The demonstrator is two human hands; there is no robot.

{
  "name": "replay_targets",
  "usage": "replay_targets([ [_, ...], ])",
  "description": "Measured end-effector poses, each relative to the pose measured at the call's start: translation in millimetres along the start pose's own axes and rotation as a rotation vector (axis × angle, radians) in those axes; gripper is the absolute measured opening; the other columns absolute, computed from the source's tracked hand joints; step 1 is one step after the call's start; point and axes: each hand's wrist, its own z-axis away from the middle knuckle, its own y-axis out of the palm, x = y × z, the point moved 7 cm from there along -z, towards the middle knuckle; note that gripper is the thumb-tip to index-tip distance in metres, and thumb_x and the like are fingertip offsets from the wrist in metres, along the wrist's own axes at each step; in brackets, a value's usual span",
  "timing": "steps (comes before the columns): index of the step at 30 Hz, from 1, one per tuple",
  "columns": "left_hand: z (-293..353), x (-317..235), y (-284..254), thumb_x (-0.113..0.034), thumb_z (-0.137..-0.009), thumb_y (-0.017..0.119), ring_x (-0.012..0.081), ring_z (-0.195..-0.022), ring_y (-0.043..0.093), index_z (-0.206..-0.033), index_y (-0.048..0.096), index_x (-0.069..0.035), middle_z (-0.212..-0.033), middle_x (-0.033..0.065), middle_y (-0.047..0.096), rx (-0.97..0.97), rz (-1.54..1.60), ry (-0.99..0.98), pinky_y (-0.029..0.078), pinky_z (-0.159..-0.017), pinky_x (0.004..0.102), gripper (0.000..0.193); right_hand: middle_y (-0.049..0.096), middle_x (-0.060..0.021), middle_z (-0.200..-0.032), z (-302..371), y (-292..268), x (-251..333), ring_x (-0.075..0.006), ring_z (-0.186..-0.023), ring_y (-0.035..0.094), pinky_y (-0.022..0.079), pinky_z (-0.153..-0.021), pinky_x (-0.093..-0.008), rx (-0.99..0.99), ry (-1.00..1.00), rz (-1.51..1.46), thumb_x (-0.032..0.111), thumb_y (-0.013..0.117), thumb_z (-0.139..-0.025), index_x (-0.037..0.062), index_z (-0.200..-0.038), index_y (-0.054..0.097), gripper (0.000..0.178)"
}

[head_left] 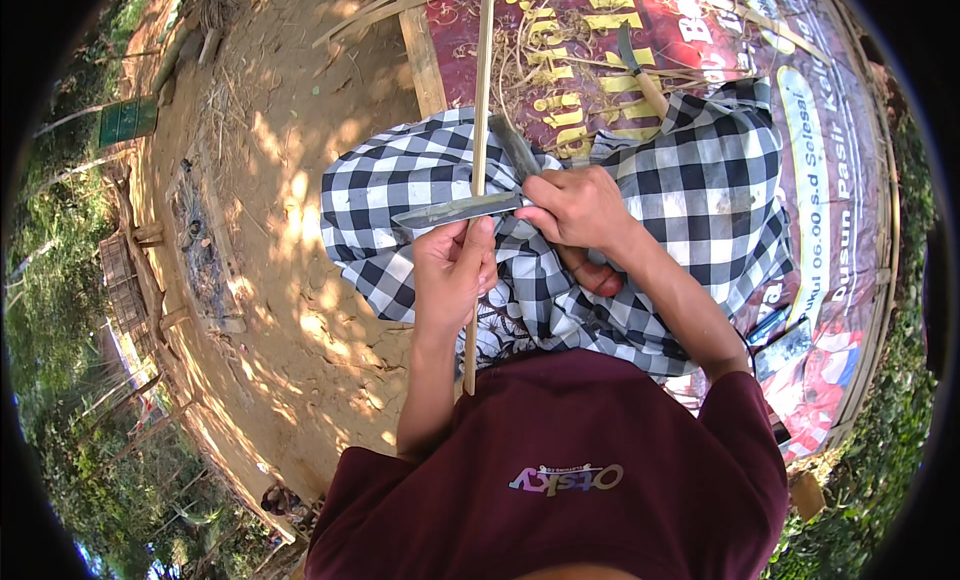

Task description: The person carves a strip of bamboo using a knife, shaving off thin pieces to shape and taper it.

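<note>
My left hand is closed round a long, narrow strip of pale wood or bamboo. The strip runs away from my body over my lap, its near end close to my shirt. In my right hand is a knife, gripped where the handle is hidden by the fingers. Its broad grey blade points left and lies across the strip, just above my left thumb. A black-and-white checked cloth covers my crossed legs. Between the knees a dark, narrow piece pokes out; I cannot tell its kind.
A second knife with a curved blade and wooden handle lies beyond my right knee. Thin shavings and curls litter the printed red sheet. A flat glossy thing rests at right. Bare earth stretches left.
</note>
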Motion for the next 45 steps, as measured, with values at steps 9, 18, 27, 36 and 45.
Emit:
replay_targets([
  [9, -1, -4, 2, -0.011, -0.095, 0.054, 0.0034, -0.047, 0.038, -0.114, 0.057, 0.003, -0.065, 0.0, 0.046, 0.034, -0.022, 0.019, 0.029, -0.04, 0.0182, 0.024, 0.053, -0.0048, -0.057, -2, -4, -5, -0.0294, -0.047, 0.056, 0.043, -0.04, -0.0406, -0.018, 0.032, 0.021, 0.043, 0.059, -0.086, 0.0121, -0.077, 0.051, 0.033],
  [18, 2, -13, 12, -0.01, -0.096, 0.051, 0.0027, -0.052, 0.04, -0.113, 0.056, 0.004, -0.069, -0.0008, 0.047, 0.058, 0.015, 0.017, 0.034, -0.044, 0.0187, 0.023, 0.052, -0.005, -0.055, -2, -6, -5, -0.0284, -0.046, 0.056, 0.043, -0.04, -0.0393, -0.054, 0.088, -0.018, 0.042, 0.059, -0.086, 0.0122, -0.075, 0.05, 0.033],
  [27, -1, -7, 10, -0.01, -0.096, 0.05, 0.005, -0.052, 0.041, -0.099, 0.054, 0.004, -0.073, 0.0024, 0.048, 0.087, 0.124, -0.038, 0.033, -0.044, 0.0191, 0.015, 0.051, -0.0052, -0.054, -3, -6, 7, -0.0287, -0.045, 0.054, 0.041, -0.039, -0.0386, -0.056, 0.035, -0.043, 0.043, 0.059, -0.086, 0.0113, -0.073, 0.05, 0.035],
  [36, -2, -6, 13, -0.016, -0.099, 0.044, 0.0041, -0.043, 0.036, -0.091, 0.047, 0.0, -0.075, 0.0038, 0.045, 0.066, 0.03, -0.075, 0.029, -0.034, 0.0178, 0.018, 0.05, -0.0065, -0.055, -1, -3, -2, -0.0282, -0.046, 0.053, 0.04, -0.041, -0.0388, -0.031, 0.063, -0.018, 0.036, 0.063, -0.083, 0.0096, -0.074, 0.05, 0.031],
  [45, 3, -12, 14, -0.016, -0.101, 0.037, 0.0036, -0.042, 0.034, -0.09, 0.047, 0.001, -0.074, 0.0036, 0.045, 0.058, 0.093, -0.059, 0.027, -0.034, 0.0176, 0.022, 0.054, -0.0063, -0.055, -3, -7, 3, -0.0291, -0.045, 0.055, 0.041, -0.039, -0.0393, -0.047, 0.071, -0.022, 0.042, 0.059, -0.086, 0.0111, -0.073, 0.051, 0.034],
])
